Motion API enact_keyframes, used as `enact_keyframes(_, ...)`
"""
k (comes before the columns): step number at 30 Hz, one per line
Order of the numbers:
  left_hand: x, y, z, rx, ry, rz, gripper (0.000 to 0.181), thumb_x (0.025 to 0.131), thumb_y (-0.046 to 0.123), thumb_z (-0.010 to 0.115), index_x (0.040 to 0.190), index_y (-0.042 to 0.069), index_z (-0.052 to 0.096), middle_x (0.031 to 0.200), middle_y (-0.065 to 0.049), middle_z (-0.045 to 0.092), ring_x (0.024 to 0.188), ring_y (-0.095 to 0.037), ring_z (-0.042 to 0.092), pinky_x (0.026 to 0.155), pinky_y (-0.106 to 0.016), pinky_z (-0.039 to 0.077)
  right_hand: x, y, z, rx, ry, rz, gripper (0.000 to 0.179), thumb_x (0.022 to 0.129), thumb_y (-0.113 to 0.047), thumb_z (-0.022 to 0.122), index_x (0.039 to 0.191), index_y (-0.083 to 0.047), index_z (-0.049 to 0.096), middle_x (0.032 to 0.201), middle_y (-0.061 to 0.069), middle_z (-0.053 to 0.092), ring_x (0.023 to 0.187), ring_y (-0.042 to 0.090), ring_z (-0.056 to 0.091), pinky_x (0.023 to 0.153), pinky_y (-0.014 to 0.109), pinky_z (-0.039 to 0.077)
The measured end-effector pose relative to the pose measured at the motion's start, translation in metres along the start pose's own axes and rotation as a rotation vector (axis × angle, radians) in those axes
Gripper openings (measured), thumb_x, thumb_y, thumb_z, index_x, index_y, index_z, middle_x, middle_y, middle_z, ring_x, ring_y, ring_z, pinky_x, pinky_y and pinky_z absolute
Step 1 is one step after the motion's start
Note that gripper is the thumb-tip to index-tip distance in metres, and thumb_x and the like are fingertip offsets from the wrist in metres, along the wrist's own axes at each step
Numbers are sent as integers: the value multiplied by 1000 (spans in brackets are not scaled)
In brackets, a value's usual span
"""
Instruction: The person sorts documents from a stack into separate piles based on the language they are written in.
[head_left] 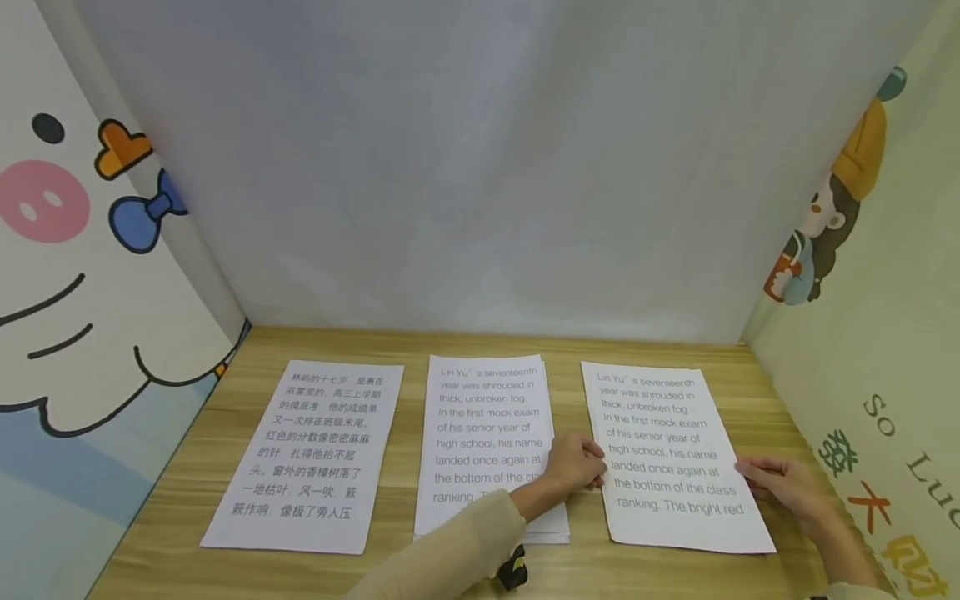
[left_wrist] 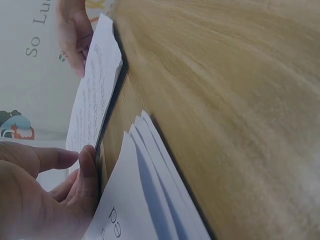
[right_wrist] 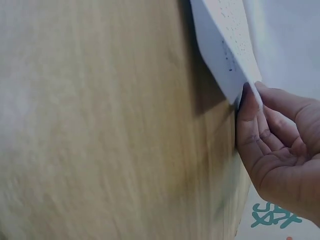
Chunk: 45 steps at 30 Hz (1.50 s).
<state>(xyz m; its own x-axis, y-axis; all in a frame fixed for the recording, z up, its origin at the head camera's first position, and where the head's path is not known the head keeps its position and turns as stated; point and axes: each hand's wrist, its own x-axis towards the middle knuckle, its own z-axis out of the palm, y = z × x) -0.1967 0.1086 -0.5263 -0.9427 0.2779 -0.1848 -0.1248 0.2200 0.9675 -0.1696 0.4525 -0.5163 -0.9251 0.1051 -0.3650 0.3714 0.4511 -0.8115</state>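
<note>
A printed sheet of paper [head_left: 667,442] with English text lies at the right of the table, its edges slightly raised in the wrist views. My left hand [head_left: 573,462] pinches its left edge between thumb and fingers, reaching across the middle stack. On the opposite long edge, my right hand [head_left: 787,487] holds the same sheet, thumb on top and fingers beneath, as the right wrist view shows with the paper [right_wrist: 220,50]. Below my left forearm lies a stack of English-printed sheets [head_left: 483,417], its corners fanned apart in the left wrist view.
A sheet with Chinese text [head_left: 311,458] lies at the left of the wooden table [head_left: 397,575]. A pale curtain-like backdrop [head_left: 480,167] stands behind, with cartoon-printed panels on both sides. A small black object [head_left: 513,571] shows by my left sleeve.
</note>
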Motion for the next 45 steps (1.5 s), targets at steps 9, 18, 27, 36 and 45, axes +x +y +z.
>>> enact_keyframes(9, -7, 3, -11, 13, -17, 6, 14, 81, -8, 66, 94, -7, 70, 68, -12, 72, 52, -15, 67, 46, -14, 47, -3, -5, 6, -84, 88, -57, 42, 100, -15, 64, 118, 23, 60, 85, -9, 74, 74, 0, 66, 70, 20, 60)
enact_keyframes(18, -23, 5, -75, 50, 14, 0, 20, 85, -2, 70, 105, -7, 71, 83, -20, 75, 65, -25, 73, 55, -23, 56, -11, -24, 6, -142, 152, -97, 51, 101, -21, 65, 126, 23, 56, 90, 1, 79, 74, -3, 69, 71, 21, 61)
enact_keyframes(27, -48, -24, -154, 99, 102, -83, 22, 91, 7, 70, 111, -2, 70, 90, -14, 74, 69, -16, 70, 66, -28, 60, -3, -54, 48, 74, -21, -183, 46, 99, -21, 68, 124, 18, 62, 95, -7, 77, 82, 0, 72, 76, 19, 61)
enact_keyframes(36, -78, -47, -225, 183, 310, -176, 29, 90, 6, 67, 117, -2, 68, 95, -12, 70, 74, -16, 66, 66, -27, 57, -2, -100, 133, 85, -220, -220, 45, 101, -18, 64, 130, 16, 59, 110, 19, 75, 91, 12, 75, 85, 28, 63)
enact_keyframes(45, -80, -53, -233, 340, 330, -167, 39, 85, 8, 71, 122, -4, 68, 99, -13, 73, 78, -14, 67, 70, -26, 58, 0, -112, 199, 98, -283, -252, 46, 100, -16, 65, 132, 16, 56, 122, 29, 69, 101, 23, 76, 87, 28, 62)
